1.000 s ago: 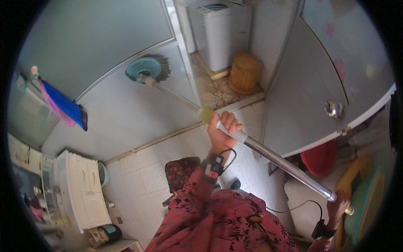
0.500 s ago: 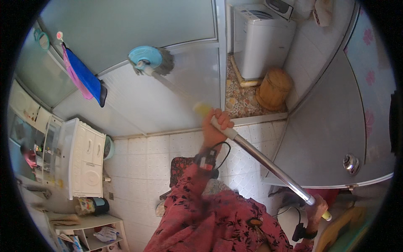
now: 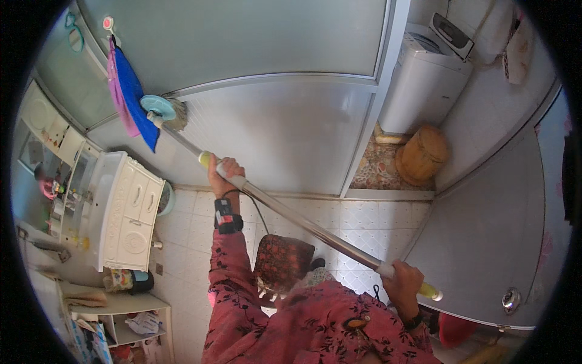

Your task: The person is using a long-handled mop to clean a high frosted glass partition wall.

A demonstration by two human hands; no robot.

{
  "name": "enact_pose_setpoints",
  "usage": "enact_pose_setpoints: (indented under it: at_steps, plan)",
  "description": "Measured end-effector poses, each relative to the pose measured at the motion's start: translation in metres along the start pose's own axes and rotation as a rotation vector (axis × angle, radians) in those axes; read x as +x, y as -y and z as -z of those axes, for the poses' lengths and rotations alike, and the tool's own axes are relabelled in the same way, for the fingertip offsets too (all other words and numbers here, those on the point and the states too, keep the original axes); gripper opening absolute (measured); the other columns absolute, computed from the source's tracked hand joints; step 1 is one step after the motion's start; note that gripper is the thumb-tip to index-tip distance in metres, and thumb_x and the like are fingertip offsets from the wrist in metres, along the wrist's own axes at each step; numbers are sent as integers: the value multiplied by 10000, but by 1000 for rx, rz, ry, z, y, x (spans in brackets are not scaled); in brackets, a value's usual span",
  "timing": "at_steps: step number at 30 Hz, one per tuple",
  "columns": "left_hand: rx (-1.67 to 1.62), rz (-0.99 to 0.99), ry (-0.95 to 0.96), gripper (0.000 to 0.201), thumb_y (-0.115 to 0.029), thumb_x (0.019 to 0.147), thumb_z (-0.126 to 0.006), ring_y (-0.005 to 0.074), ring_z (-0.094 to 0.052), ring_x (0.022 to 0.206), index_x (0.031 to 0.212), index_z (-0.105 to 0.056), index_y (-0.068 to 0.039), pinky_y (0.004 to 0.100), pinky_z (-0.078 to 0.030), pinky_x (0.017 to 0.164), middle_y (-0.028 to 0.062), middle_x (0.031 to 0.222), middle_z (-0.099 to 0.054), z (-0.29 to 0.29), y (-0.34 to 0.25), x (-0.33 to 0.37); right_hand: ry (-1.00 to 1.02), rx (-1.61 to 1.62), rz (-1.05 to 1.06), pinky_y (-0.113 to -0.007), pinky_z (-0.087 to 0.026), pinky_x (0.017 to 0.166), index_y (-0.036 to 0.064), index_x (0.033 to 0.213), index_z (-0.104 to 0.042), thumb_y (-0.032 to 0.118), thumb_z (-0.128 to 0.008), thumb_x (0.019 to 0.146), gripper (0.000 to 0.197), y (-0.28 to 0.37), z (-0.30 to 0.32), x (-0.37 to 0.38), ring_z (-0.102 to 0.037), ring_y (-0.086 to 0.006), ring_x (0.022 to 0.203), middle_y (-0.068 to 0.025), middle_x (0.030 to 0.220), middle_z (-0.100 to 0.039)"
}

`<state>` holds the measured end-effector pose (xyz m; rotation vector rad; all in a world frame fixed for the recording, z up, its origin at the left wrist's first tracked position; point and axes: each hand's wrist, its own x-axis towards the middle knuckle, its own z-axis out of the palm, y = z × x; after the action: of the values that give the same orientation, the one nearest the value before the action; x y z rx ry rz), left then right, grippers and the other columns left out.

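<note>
A long-handled mop (image 3: 306, 225) slants across the view, its silver pole gripped in both my hands. My left hand (image 3: 226, 171) wraps round the pale grip in the upper part, just below a yellow-green collar. Toward the other end, my right hand (image 3: 402, 280) closes round the pole, short of its yellow-green tip. The mop's round light-blue head (image 3: 159, 108), with grey strands, is raised against the panelled wall. It overlaps the edge of a blue cloth (image 3: 134, 88) that hangs with a pink cloth (image 3: 119, 103) from a hook.
A white carved cabinet (image 3: 130, 212) with a basin stands at the left, beside a pale bucket (image 3: 165, 200). A patterned stool (image 3: 282, 261) is close in front of me. Through the doorway are a washing machine (image 3: 424, 85) and a brown barrel-shaped stool (image 3: 422, 155). A grey door (image 3: 485, 242) fills the right.
The mop head has moved left along the wall, from the panel's middle to the hanging cloths. Both hands have shifted left with the pole, the right one also upward. My view has turned.
</note>
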<state>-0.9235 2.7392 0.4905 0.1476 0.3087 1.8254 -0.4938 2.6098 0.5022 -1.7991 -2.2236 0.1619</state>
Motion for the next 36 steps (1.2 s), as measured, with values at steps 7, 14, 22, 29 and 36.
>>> enact_pose_setpoints:
  at_steps: [7, 14, 22, 29, 36]
  plan:
    - [-73, 22, 30, 344, -381, 803, -484, 68, -244, 374, 620, -385, -107, 219, -249, 408, -52, 496, -295, -4, 24, -2, 3, -84, -46, -383, -374, 508, 92, 670, -489, 200, -647, 571, 216, -16, 5, -6, -511, -276, 541, -78, 589, -506]
    - [-117, 293, 86, 295, -326, 831, -412, 82, -262, 412, 650, -377, -96, 234, -263, 446, -26, 529, -300, -32, 154, -70, -140, -156, -232, -377, -363, 483, 81, 573, -471, 123, -636, 518, 180, -111, 32, -119, -484, -299, 505, -97, 535, -465]
    - [-68, 791, 177, 203, -241, 783, -483, 129, -345, 513, 647, -396, -118, 293, -323, 581, -10, 556, -330, -66, 318, -167, -207, -202, -613, -414, -361, 469, 68, 560, -450, 112, -627, 511, 188, -180, 51, -308, -483, -349, 515, -139, 534, -477]
    - [12, 986, 234, 216, -250, 779, -512, 165, -420, 601, 636, -422, -116, 353, -363, 676, 4, 601, -406, -76, 385, -196, -198, -213, -797, -430, -366, 489, 50, 550, -426, 77, -606, 511, 186, -192, 64, -366, -472, -374, 516, -159, 518, -466]
    - [-25, 835, 80, 226, -256, 769, -532, 169, -396, 606, 633, -430, -106, 335, -346, 637, 19, 589, -388, -37, 355, -160, -254, -322, -608, -445, -370, 498, 63, 578, -474, 104, -636, 518, 178, -206, 58, -309, -492, -356, 530, -143, 575, -506]
